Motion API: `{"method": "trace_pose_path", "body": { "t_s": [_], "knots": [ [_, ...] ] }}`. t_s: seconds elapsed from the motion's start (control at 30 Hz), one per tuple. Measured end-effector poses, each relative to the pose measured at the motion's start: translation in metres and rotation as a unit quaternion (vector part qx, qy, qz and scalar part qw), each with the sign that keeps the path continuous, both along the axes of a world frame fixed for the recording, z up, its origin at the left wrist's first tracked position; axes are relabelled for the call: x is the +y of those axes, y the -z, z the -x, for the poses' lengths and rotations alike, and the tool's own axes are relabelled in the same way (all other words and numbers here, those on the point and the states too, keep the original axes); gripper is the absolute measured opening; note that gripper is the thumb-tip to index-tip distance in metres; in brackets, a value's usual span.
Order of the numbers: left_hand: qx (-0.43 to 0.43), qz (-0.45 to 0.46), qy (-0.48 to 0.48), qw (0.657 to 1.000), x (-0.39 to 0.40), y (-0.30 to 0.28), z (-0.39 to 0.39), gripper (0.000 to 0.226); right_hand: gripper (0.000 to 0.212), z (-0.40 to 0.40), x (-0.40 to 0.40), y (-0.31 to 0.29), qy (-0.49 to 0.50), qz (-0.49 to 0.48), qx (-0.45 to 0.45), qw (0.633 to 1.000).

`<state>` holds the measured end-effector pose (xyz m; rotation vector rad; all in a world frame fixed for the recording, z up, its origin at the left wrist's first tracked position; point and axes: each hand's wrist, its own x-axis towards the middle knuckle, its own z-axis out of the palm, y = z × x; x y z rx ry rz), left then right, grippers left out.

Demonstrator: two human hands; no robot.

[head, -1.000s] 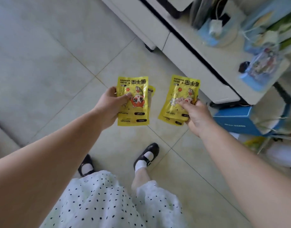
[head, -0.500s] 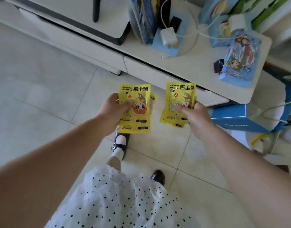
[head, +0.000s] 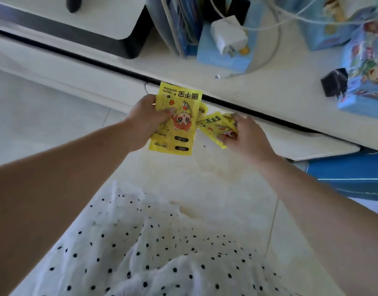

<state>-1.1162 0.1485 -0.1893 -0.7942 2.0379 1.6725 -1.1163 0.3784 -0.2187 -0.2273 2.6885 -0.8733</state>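
Note:
My left hand (head: 144,122) grips a small stack of yellow hand-warmer packets (head: 179,135) with a cartoon figure printed on the front, thumb across the top one. My right hand (head: 245,135) holds a second bunch of the same yellow packets (head: 213,124), tilted and partly crumpled, its corner touching the left stack. Both hands are just in front of the edge of a low white cabinet (head: 258,90). How many packets are in each bunch is hidden.
On the cabinet top are a white charger (head: 228,35) with cables on a light blue box (head: 222,54), upright books (head: 179,24), a black plug (head: 334,82), a colourful cartoon box (head: 367,67) and a black-edged stand (head: 111,28). A blue box (head: 350,174) sits on the tiled floor at right.
I have come closer to the cabinet. My hands moved together, so the right bunch, now tilted, touches the left stack; before they were held apart and flat.

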Motion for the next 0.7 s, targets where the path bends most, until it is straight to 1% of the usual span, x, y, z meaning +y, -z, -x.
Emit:
{"method": "trace_pose_path", "body": {
  "t_s": [0.07,0.13,0.2,0.33,0.43,0.57,0.63,0.7],
  "knots": [
    [0.025,0.000,0.005,1.000,0.000,0.011,0.008,0.024,0.037,0.008,0.003,0.014,-0.030,0.002,0.022,0.999],
    [0.051,-0.005,0.008,0.999,-0.001,0.020,0.013,0.024,0.035,0.016,0.006,0.021,-0.033,-0.003,0.050,0.998],
    [0.070,-0.002,0.001,0.998,-0.003,0.027,0.016,0.023,0.038,0.021,0.010,0.026,-0.025,0.001,0.064,0.998],
    [0.097,-0.015,-0.015,0.995,0.001,0.036,0.014,0.027,0.033,0.028,0.017,0.025,-0.003,0.078,0.061,0.995],
    [0.100,-0.024,-0.026,0.994,0.001,0.034,0.009,0.021,0.027,0.029,0.016,0.020,0.006,0.114,0.026,0.993],
    [0.105,-0.039,-0.032,0.993,0.003,0.033,0.001,0.016,0.024,0.018,0.025,0.019,0.067,0.201,-0.052,0.976],
    [0.112,-0.043,-0.028,0.992,0.005,0.030,0.000,0.016,0.022,0.008,0.030,0.017,0.121,0.270,-0.108,0.949],
    [0.114,-0.043,-0.016,0.992,0.007,0.028,0.000,0.017,0.020,-0.003,0.033,0.020,0.174,0.334,-0.176,0.909]
  ]
}}
